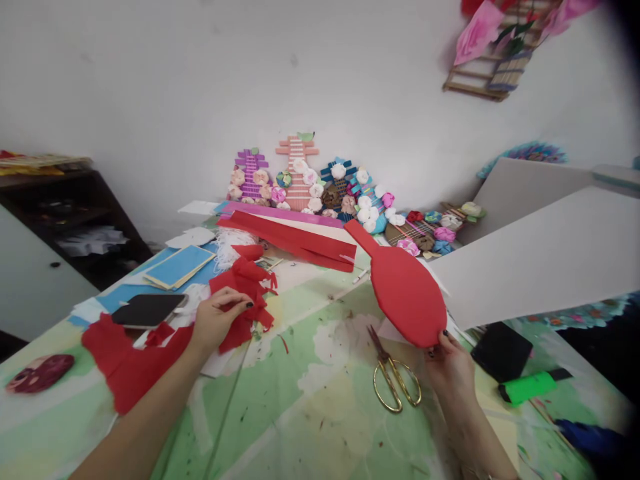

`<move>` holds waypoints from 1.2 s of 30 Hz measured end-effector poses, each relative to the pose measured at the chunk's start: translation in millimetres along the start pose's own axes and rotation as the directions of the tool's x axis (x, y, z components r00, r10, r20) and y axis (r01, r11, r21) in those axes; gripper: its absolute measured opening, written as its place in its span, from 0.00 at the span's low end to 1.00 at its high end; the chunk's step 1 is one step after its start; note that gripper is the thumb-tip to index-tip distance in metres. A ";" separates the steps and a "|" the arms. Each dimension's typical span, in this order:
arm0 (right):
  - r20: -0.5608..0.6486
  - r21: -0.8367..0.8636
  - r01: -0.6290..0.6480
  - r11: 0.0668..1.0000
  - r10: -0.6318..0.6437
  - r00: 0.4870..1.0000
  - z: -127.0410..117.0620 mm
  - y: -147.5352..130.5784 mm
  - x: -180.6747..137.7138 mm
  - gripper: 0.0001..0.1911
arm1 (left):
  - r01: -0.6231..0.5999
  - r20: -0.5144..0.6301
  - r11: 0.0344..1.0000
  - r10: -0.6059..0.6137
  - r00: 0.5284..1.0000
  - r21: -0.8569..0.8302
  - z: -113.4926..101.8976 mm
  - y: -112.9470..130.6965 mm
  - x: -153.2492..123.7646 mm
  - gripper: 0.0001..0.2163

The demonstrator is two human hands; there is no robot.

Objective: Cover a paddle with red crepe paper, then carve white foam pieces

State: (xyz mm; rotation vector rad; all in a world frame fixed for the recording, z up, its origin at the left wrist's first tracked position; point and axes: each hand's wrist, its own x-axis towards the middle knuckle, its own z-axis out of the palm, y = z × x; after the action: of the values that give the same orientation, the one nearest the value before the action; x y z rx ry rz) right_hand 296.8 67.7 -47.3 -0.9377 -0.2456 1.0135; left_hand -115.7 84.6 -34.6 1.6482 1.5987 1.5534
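My right hand (453,363) grips the rounded lower end of a red paddle-shaped piece (407,290), its narrow neck pointing up and left. Thumb and fingers of my left hand (220,317) are pinched together over a heap of red paper scraps (245,287); whether anything is between them I cannot make out. Gold-handled scissors (390,377) lie slightly spread on the table, left of my right hand. Another large red paper offcut (143,373) is partly hidden under my left forearm. Farther back lies a folded red sheet (300,243).
A patterned green cloth covers the table (300,407). At left are a dark tablet or phone (150,311) and blue cards (180,267). Flower-decorated guitar shapes (297,177) lean on the wall. A large white board (535,253), black pad (501,351) and green marker-like object (530,387) are at right.
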 end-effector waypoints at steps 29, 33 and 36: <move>0.063 0.119 0.043 0.992 -0.051 0.997 -14.8 -15.6 13.4 0.13 | 0.189 -0.005 0.981 -0.189 0.982 0.039 -2.2 11.2 -2.2 0.07; 0.028 0.074 0.081 0.994 -0.083 0.996 -16.2 -9.8 15.9 0.15 | 0.174 -0.010 0.984 -0.174 0.985 0.039 -3.9 15.8 -1.3 0.09; 0.020 0.065 0.098 0.993 -0.100 0.995 -15.1 -5.8 18.0 0.19 | 0.168 -0.001 0.985 -0.168 0.986 0.034 -4.1 17.9 -0.8 0.09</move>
State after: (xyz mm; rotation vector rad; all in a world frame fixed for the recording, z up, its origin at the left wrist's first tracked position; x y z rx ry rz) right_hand 318.8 72.8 -56.1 -0.8481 -0.2752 0.9362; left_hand -110.7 77.0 -18.7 1.4877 1.7236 1.4468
